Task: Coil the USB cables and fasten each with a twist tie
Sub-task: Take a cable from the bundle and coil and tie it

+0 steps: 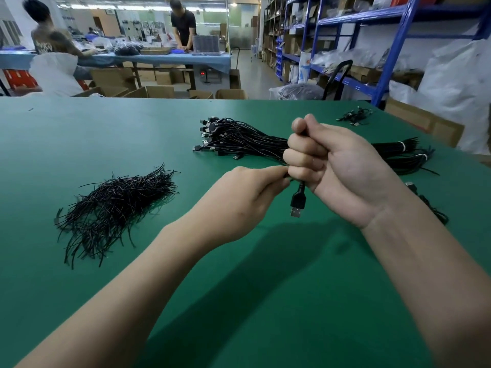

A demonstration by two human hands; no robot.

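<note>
My right hand (326,166) is fisted around a coiled black USB cable, most of which is hidden inside the fist. Its USB-A plug (297,203) hangs down below the fist. My left hand (247,200) pinches something thin right against the coil at the bottom of the fist; what it pinches is too small to tell. A large bundle of black USB cables (239,139) lies on the green table (106,134) behind my hands. A loose heap of black twist ties (114,205) lies to the left.
A few cables (354,116) lie at the far right of the table, and another cable (427,200) lies beside my right forearm. Two people work at a blue table (159,58) beyond. Blue shelving (393,49) and cardboard boxes stand at right.
</note>
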